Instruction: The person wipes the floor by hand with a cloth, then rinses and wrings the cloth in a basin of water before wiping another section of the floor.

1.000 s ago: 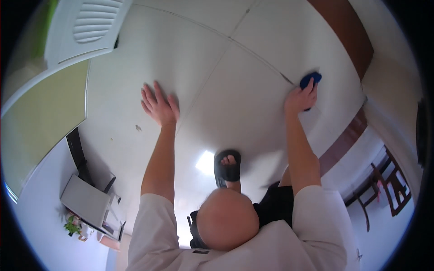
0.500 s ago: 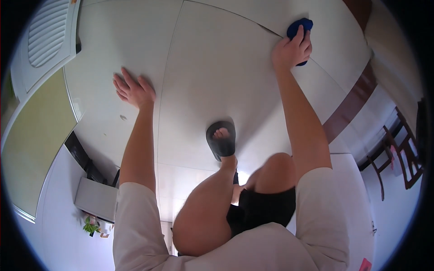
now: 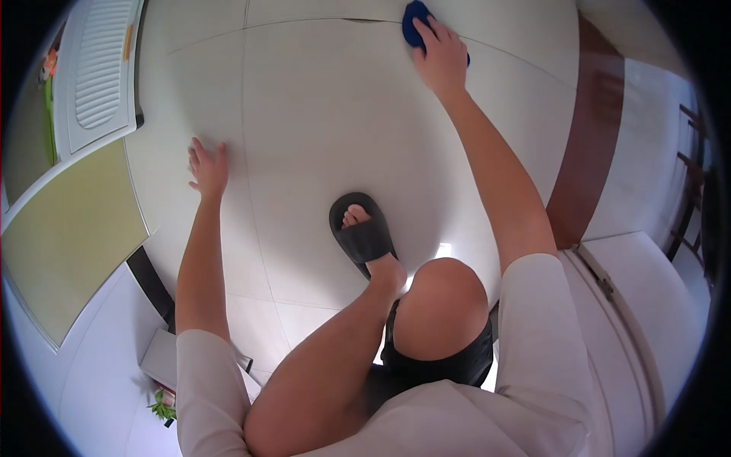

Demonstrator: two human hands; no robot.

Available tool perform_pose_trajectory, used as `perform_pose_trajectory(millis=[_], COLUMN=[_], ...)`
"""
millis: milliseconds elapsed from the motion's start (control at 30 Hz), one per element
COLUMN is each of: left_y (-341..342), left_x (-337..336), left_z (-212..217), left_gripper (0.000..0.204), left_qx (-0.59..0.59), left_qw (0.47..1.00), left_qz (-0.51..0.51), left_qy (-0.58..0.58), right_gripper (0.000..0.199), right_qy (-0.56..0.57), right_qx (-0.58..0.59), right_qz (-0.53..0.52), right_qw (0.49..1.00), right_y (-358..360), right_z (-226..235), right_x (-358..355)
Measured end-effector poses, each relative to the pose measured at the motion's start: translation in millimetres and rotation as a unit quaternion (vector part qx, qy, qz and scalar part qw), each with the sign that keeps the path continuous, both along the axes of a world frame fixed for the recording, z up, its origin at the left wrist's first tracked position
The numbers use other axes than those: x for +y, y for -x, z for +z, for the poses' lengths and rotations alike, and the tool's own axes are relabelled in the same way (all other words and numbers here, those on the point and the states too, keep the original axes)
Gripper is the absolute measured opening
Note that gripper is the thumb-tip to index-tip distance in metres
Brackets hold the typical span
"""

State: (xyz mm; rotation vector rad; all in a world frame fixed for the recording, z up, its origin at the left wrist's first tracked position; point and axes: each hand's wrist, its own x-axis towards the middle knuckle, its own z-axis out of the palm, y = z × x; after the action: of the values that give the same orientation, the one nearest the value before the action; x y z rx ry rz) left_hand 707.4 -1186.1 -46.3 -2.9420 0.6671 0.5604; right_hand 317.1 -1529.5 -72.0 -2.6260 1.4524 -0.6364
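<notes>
Right hand [image 3: 440, 55] is pressing flat, fingers together, on a blue cloth [image 3: 413, 23] on the white floor [image 3: 320, 114], far beyond the black slipper [image 3: 362, 236]. Left hand [image 3: 207, 167] is lying spread on the floor, left of the slipper.

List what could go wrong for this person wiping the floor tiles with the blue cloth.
The right hand presses the blue cloth at full reach, so weight sits far forward; the left hand, flat on the glossy white tiles, might slide. The one foot seen, in a black slipper, could slip if the tiles are damp.
</notes>
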Motion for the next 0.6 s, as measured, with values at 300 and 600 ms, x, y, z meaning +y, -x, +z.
perform_pose_trajectory(millis=[300, 600], left_y=[-18.9, 117.8], left_x=[41.6, -21.9], left_z=[57.8, 188.6], left_gripper=[0.084, 0.067], left_qx=[0.047, 0.095], left_qw=[0.985, 0.863], left_qz=[-0.158, -0.489], left_qy=[-0.045, -0.09], right_gripper=[0.062, 0.065], right_qy=[-0.059, 0.017], right_qx=[0.048, -0.004], right_qz=[-0.191, -0.191], right_qw=[0.979, 0.981], right_y=[267.6, 326.0], right_z=[8.9, 8.5], right_x=[174.3, 200.1])
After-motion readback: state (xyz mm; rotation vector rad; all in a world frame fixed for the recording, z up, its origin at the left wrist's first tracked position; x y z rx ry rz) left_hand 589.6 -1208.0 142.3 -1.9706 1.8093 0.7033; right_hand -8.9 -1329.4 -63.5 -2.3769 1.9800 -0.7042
